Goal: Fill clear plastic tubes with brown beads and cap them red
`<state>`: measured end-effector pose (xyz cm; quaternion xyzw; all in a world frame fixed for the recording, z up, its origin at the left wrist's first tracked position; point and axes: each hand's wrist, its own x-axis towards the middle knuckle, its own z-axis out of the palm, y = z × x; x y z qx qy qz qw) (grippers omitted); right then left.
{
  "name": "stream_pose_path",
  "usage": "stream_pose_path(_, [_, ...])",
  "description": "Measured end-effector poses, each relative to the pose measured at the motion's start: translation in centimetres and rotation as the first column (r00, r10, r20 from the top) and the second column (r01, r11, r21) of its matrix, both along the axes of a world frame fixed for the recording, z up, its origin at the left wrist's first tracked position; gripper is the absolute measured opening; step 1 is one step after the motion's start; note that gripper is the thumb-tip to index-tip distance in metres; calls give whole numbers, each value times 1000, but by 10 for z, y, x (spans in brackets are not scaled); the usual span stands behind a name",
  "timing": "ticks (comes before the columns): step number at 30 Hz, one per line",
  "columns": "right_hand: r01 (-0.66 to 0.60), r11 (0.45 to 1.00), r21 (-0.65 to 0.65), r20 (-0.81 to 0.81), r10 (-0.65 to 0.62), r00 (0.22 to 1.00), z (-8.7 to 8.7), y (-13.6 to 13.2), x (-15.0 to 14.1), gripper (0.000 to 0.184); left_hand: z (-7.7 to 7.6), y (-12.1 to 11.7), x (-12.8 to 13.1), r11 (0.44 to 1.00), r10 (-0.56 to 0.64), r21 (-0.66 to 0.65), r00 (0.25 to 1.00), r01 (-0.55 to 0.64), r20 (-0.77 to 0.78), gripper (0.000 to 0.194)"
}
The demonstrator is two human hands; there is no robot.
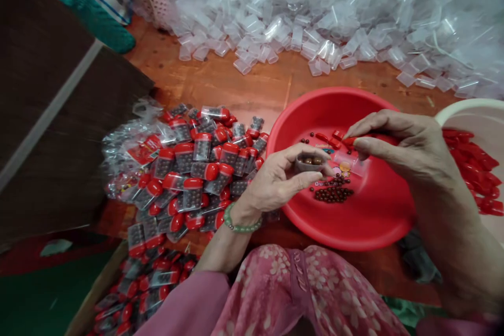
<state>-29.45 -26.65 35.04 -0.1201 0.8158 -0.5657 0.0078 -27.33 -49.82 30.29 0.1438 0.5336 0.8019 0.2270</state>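
Left hand (277,176) pinching an open clear container (311,161) of brown balls over the red basin's (378,215) left side, right hand (397,142) pinching a red cap (348,142) over its far right.

Head-worn | faces forward, down | close above red basin (374,220) | edges seem blurred

1 open, ball-filled clear container (306,166) and 1 red cap (348,142) are above the basin (388,215).

Filled containers (202,146) lie left of the basin (388,194) (loose balls (334,195) inside it).
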Motion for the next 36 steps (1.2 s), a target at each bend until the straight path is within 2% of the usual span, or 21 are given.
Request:
stream_pose_path(3, [-17, 999, -35, -60, 14, 998, 9, -6, 9, 4, -4, 1, 0, 1000, -11, 29, 1000, 11, 9, 23])
stream_pose_path(7, [-103, 994, -22, -161, 99, 982, 15, -16, 14, 7, -11, 4, -3, 999, -10, 37, 1000, 10, 8, 26])
stream_pose_path(10, [-98, 995, 4, -74, 98, 992, 17, -22, 13, 2, -12, 5, -3, 1000, 4, -6, 1000, -4, -6, 29])
stream_pose_path(14, [-80, 995, 53, 61, 77, 995, 17, -28, 6, 19, -10, 5, -2, 985, 60, -153, 991, -79, -122, 28])
stream_pose_path(17, [-114, 990, 89, 103, 104, 989, 13, -29, 2, 22, -12, 5, -3, 970, 75, -209, 968, -127, -240, 23])
stream_pose_path(19, [-100, 985, 139, 109, 85, 990, 10, -27, 1, 23, -15, 4, -4, 964, 102, -209, 955, -164, -278, 21])
stream_pose_path(23, [15, 961, 275, 64, -34, 997, 4, -16, 1, 22, -19, 2, -6, 955, 154, -201, 942, -220, -299, 22])
stream_pose_path(25, [48, 961, 273, 70, -69, 995, 3, -14, 2, 20, -19, 2, -7, 953, 154, -206, 941, -222, -303, 22])
stream_pose_path(27, [49, 975, 217, 107, -74, 991, 4, -15, 3, 20, -18, 1, -8, 949, 142, -228, 942, -217, -305, 21])
stream_pose_path(29, [28, 989, 148, 110, -44, 993, 5, -22, 3, 17, -17, 2, -8, 947, 134, -237, 938, -216, -321, 20])
stream_pose_path(31, [-22, 991, 135, 73, 12, 997, 6, -30, 2, 15, -16, 3, -8, 943, 131, -247, 930, -224, -343, 18])
stream_pose_path(36, [-93, 938, 335, -21, 106, 994, 5, -37, 1, 17, -18, 5, -7, 905, 146, -310, 896, -292, -419, 19])
